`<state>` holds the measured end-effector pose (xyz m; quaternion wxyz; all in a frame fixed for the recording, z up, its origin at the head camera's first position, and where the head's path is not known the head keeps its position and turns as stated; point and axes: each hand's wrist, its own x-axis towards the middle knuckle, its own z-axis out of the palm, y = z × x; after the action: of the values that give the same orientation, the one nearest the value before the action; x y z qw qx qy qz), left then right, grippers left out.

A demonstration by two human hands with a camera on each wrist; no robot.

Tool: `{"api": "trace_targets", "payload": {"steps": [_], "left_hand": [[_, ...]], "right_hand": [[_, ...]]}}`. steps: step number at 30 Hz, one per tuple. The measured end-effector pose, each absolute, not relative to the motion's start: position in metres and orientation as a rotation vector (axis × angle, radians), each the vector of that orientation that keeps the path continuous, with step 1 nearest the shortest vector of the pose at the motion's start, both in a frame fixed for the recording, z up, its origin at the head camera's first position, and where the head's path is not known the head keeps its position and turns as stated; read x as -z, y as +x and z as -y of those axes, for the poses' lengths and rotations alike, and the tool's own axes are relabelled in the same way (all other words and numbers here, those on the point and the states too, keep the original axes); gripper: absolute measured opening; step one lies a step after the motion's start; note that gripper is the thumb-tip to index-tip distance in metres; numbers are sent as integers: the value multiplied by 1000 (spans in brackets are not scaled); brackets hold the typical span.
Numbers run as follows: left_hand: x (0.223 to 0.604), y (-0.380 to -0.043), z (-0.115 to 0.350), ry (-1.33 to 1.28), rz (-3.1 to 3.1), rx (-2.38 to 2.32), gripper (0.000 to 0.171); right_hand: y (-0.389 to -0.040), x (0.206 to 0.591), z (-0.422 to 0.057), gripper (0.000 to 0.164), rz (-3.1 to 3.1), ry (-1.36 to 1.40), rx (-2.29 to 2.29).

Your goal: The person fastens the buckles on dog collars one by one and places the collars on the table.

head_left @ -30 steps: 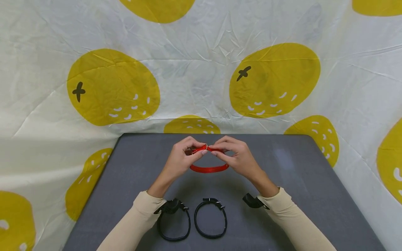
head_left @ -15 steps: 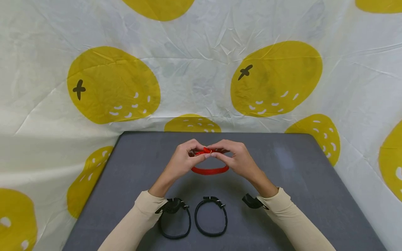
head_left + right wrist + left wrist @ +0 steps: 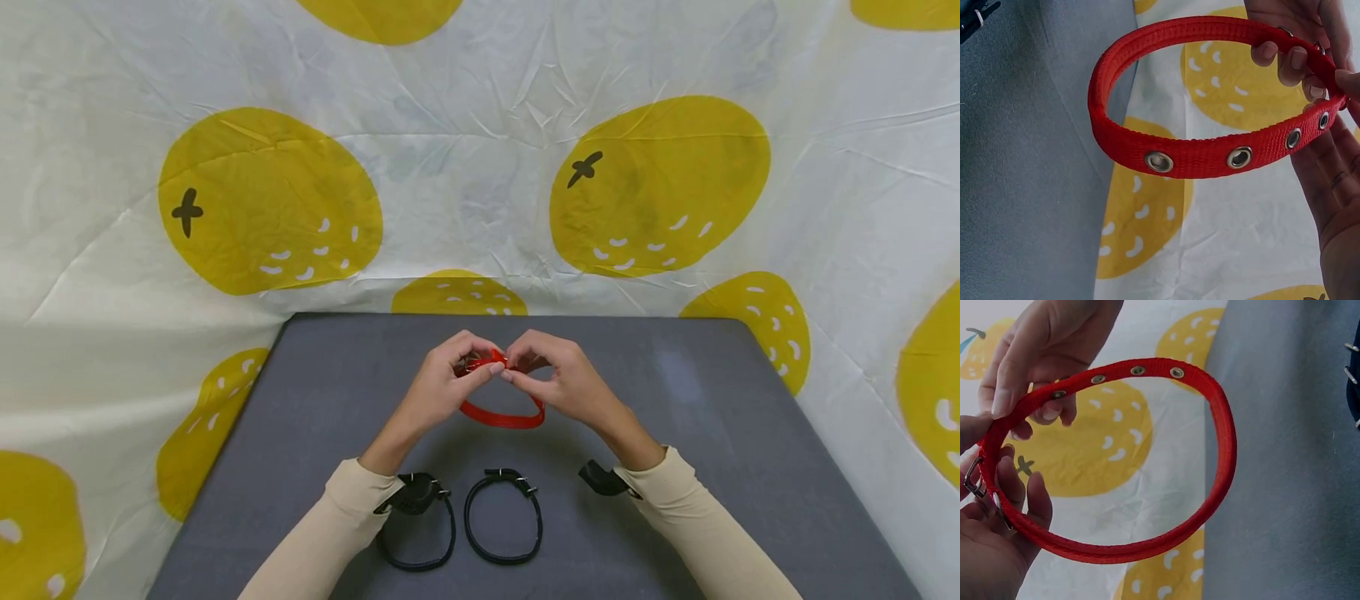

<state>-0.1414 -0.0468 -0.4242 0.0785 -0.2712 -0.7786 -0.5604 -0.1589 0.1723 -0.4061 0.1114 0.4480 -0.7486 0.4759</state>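
Observation:
Above the table, both hands hold a red webbing collar (image 3: 502, 419) bent into a loop that hangs toward the person. My left hand (image 3: 437, 379) grips the end with a metal buckle (image 3: 974, 481) and a metal ring (image 3: 1002, 511). Close beside it, my right hand (image 3: 564, 375) pinches the other end of the strap between thumb and fingers. Metal eyelets (image 3: 1239, 157) run along that side in the right wrist view. The fingertips almost meet at the buckle, and they partly hide how the strap end lies there.
Two black buckled collars lie on the dark grey table (image 3: 720, 500): one collar (image 3: 504, 560) near the front middle, another collar (image 3: 420, 568) to its left, partly under the left wrist's camera (image 3: 415, 493). A fruit-patterned cloth (image 3: 465, 200) hangs behind the table.
The fingertips have come closer together at the buckle, and the right hand's fingers curl more. The collar's loop has sunk slightly and tilted. Both black collars stay in place.

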Motion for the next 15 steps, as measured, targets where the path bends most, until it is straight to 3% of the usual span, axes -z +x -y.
{"api": "trace_targets", "payload": {"steps": [15], "left_hand": [[422,-138,48,-806,2354,1734,14]], "right_hand": [[-152,395,-175,16,2223,1297,-1505]]}}
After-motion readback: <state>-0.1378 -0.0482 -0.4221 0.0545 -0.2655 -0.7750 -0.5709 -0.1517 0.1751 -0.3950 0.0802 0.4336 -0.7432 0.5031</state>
